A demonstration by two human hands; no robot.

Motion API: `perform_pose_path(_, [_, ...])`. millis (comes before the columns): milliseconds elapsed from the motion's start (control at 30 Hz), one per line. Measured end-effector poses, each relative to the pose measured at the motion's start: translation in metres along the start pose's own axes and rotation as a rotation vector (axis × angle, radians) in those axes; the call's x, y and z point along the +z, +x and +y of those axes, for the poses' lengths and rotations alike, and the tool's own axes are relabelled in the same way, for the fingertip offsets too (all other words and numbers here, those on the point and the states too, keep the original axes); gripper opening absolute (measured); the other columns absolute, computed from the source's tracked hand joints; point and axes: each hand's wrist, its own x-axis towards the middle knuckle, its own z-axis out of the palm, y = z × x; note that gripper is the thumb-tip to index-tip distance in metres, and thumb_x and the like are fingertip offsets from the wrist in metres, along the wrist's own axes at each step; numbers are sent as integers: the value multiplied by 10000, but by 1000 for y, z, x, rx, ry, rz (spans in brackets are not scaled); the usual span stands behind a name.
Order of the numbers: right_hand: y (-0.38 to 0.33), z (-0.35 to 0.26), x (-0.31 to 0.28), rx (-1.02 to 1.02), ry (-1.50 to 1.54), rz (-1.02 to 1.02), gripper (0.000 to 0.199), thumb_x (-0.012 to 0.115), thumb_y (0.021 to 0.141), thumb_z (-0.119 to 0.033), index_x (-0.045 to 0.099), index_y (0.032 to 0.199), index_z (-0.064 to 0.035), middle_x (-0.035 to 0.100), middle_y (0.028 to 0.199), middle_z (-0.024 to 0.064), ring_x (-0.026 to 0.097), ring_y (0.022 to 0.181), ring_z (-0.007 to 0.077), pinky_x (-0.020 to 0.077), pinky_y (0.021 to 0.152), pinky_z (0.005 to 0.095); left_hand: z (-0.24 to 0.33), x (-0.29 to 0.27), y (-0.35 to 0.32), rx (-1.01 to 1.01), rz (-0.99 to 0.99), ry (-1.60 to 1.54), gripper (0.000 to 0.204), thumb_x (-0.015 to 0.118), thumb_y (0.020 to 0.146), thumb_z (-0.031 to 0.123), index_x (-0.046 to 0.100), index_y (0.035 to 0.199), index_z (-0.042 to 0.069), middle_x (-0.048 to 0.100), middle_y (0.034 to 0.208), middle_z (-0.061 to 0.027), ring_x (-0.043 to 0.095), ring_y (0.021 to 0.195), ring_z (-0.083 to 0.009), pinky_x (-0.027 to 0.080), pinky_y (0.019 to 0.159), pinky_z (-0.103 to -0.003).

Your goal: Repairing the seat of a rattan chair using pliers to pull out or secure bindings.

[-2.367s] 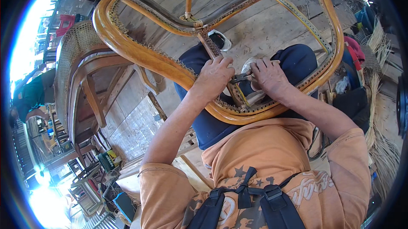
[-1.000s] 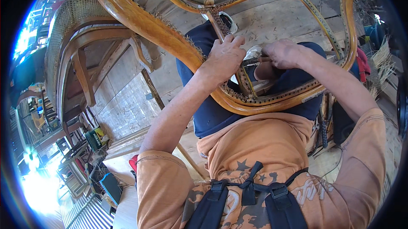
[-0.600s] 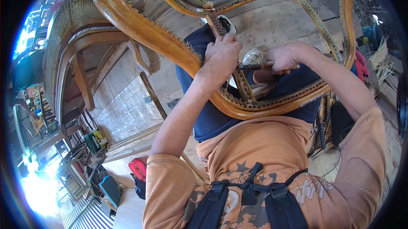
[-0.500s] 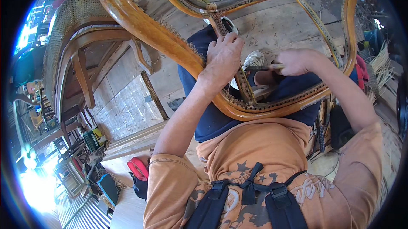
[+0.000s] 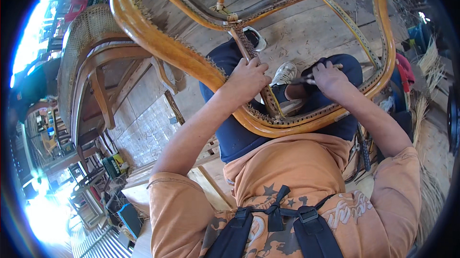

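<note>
A curved orange-brown rattan chair frame (image 5: 158, 42) rests across my lap, its rim edged with frayed cane stubs. My left hand (image 5: 249, 77) grips the thin wrapped cross bar (image 5: 242, 45) of the frame near where it meets the rim. My right hand (image 5: 330, 78) is closed on a slim dark tool (image 5: 306, 80) whose tip points left toward the bar, above my right knee. A thin cane strand (image 5: 274, 105) runs down from under my left hand toward the front rim.
Another cane-backed wooden chair (image 5: 91, 61) lies on its side at the left. My white shoes (image 5: 283, 73) stand on the plank floor (image 5: 306, 28). Bundles of straw-like cane (image 5: 426, 109) lie at the right. Tools and boxes (image 5: 120, 210) sit lower left.
My right hand has drawn away to the right with the tool, opening a gap from my left hand, which stays on the cross bar. The view has shifted a little.
</note>
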Motion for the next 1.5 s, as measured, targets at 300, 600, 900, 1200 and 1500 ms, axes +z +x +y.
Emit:
perform_pose_path(300, [-9, -19, 14, -82, 216, 311, 343, 573, 813, -79, 510, 1139, 6, 529, 1119, 163, 519, 1091, 333, 501, 888, 399, -5, -4, 8, 43, -31, 18, 89, 579, 776, 106, 647, 832, 97, 590, 979, -47, 598, 909, -238, 489, 764, -354])
perform_pose_path(600, [1, -50, 33, -99, 358, 660, 392, 636, 735, -127, 488, 1083, -21, 506, 1079, 145, 491, 1075, 324, 477, 905, 398, -5, 1, 7, -10, -44, -131, 132, 515, 808, 21, 584, 920, 4, 567, 1020, -129, 613, 930, -315, 536, 751, -388])
perform_pose_path(900, [-1, -61, 29, -27, 307, 534, 441, 546, 798, -58, 445, 1224, -3, 483, 1162, 158, 453, 1152, 321, 450, 960, 383, -7, 8, 4, 44, 65, -121, 97, 552, 765, 3, 588, 855, 6, 573, 909, -134, 647, 829, -302, 548, 671, -382])
perform_pose_path(1200, [10, -61, 28, -55, 289, 657, 368, 606, 764, -109, 497, 1102, -12, 513, 1055, 152, 490, 1069, 327, 473, 897, 398, -5, 0, 4, -29, -33, -198, 151, 491, 804, -22, 567, 934, -20, 556, 1062, -154, 599, 945, -345, 521, 785, -393])
perform_pose_path(1500, [17, -60, 25, -126, 214, 793, 339, 598, 735, -90, 532, 1060, -21, 536, 1031, 124, 540, 983, 289, 478, 864, 411, -4, 7, 5, -40, 46, -214, 134, 492, 811, -13, 550, 932, -8, 550, 985, -161, 606, 894, -358, 518, 745, -410])
